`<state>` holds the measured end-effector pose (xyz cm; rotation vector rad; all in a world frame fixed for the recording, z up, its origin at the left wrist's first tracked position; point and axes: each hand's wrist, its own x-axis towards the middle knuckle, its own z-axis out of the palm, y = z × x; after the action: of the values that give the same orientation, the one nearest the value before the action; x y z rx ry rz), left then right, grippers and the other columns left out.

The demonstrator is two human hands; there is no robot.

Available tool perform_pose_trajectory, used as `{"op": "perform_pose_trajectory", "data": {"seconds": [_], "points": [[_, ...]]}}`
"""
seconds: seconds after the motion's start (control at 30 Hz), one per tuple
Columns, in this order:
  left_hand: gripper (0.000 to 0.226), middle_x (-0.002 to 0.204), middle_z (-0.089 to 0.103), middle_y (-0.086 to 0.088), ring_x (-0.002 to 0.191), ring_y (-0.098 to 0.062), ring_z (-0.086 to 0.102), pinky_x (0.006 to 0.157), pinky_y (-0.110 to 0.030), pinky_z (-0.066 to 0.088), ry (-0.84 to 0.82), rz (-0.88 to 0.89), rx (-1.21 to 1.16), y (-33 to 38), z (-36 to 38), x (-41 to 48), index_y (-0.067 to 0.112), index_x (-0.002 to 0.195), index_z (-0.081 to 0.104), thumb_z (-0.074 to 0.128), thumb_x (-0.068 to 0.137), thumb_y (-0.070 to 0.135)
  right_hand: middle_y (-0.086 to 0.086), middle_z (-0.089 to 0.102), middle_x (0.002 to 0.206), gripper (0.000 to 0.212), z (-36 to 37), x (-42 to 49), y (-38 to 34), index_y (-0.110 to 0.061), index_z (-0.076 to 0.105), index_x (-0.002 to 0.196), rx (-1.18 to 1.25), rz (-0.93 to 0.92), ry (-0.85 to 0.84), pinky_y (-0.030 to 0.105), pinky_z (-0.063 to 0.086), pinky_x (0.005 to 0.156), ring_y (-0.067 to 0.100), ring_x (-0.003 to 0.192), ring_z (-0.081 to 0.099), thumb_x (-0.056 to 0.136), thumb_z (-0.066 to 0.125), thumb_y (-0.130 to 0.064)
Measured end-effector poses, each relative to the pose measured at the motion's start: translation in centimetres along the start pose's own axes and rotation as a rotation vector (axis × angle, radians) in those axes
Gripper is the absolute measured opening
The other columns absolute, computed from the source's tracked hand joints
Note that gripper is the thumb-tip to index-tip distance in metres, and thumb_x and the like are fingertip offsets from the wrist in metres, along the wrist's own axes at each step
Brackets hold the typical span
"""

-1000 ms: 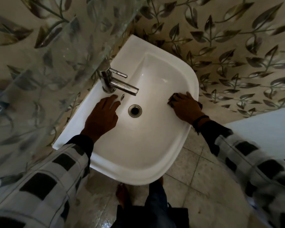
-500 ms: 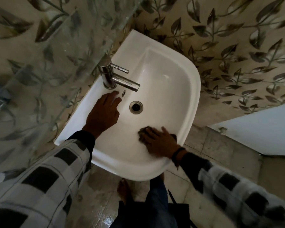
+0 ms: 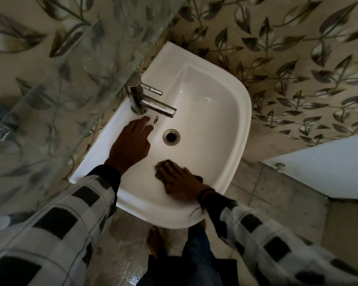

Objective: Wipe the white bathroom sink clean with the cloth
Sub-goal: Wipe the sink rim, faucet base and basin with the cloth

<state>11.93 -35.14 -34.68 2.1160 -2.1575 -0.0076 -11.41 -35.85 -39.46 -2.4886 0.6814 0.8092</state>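
Right-hand fingers (image 3: 171, 172) lie straight and flat, pressing down on the dark cloth (image 3: 161, 165), not curled round it. The cloth is bunched under them, with only its edge peeking out past the fingertips. The right hand (image 3: 180, 185) sits on the near slope of the bowl, at six o'clock from the drain (image 3: 171, 137).

Over at nine o'clock from the drain, the left hand (image 3: 130, 145) lies flat too. Its fingers are extended and hold nothing; the tips rest on the ledge just beside the small overflow hole (image 3: 156, 119), and it looks like a brace. The tap (image 3: 153, 103) stands at eleven o'clock, its spout reaching over the bowl.

The white sink (image 3: 243, 112) fills the middle, with a glass panel (image 3: 70, 62) off at nine o'clock and the tiled floor (image 3: 256, 195) below.

My read: we are mid-wipe, working the front wall of the basin. The far wall, the rim and the area round the tap base look like ground to cover. The next move calls for firm, flat pressure and a sweep up the bowl towards twelve o'clock, skirting the drain and keeping the cloth from slipping out from under the palm.
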Motion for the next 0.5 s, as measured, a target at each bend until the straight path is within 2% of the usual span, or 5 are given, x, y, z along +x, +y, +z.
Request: {"op": "perform_pose_trajectory", "data": {"seconds": [0.13, 0.23, 0.3, 0.37, 0.5], "points": [[0.045, 0.147, 0.049, -0.013, 0.125, -0.034, 0.051, 0.100, -0.041, 0.046, -0.016, -0.005, -0.003, 0.1, -0.1, 0.0, 0.011, 0.128, 0.057, 0.051, 0.084, 0.016, -0.006, -0.005, 0.166, 0.074, -2.2, -0.6, 6.7, -0.034, -0.001, 0.157, -0.301, -0.116, 0.005, 0.058, 0.025, 0.112, 0.020, 0.153, 0.003, 0.096, 0.036, -0.056], [0.045, 0.148, 0.047, -0.013, 0.127, -0.034, 0.049, 0.101, -0.042, 0.046, -0.021, -0.006, 0.001, 0.0, 0.0, 0.1, 0.011, 0.129, 0.056, 0.051, 0.085, 0.016, 0.000, 0.044, 0.152, 0.063, -4.8, 0.3, 11.5, -0.032, 0.046, 0.146, -0.370, 0.124, 0.223, 0.059, 0.042, 0.100, 0.026, 0.137, 0.047, 0.086, 0.037, -0.048], [0.044, 0.148, 0.047, -0.014, 0.127, -0.035, 0.049, 0.101, -0.043, 0.046, -0.013, -0.010, 0.000, 0.0, 0.2, 0.0, 0.010, 0.128, 0.056, 0.051, 0.085, 0.015, 0.005, 0.060, 0.138, 0.059, -3.1, 2.4, 12.7, -0.024, 0.063, 0.132, -0.236, 0.264, 0.271, 0.060, 0.048, 0.093, 0.032, 0.123, 0.060, 0.080, 0.044, -0.044], [0.045, 0.147, 0.048, -0.014, 0.126, -0.036, 0.049, 0.101, -0.042, 0.046, -0.006, -0.007, 0.007, 0.1, 0.2, 0.1, 0.010, 0.128, 0.057, 0.051, 0.084, 0.015, 0.012, 0.057, 0.140, 0.064, -2.0, 3.2, 9.3, -0.018, 0.062, 0.133, -0.129, 0.292, 0.317, 0.062, 0.047, 0.091, 0.038, 0.125, 0.056, 0.081, 0.035, -0.044], [0.045, 0.145, 0.049, -0.016, 0.123, -0.037, 0.051, 0.098, -0.044, 0.048, -0.002, 0.011, 0.009, 0.2, -0.1, 0.1, 0.009, 0.126, 0.056, 0.052, 0.082, 0.014, 0.005, 0.029, 0.160, 0.064, -0.6, 1.7, 2.1, -0.022, 0.036, 0.152, 0.022, 0.066, 0.275, 0.060, 0.028, 0.111, 0.032, 0.147, 0.027, 0.096, 0.026, -0.052]]}}
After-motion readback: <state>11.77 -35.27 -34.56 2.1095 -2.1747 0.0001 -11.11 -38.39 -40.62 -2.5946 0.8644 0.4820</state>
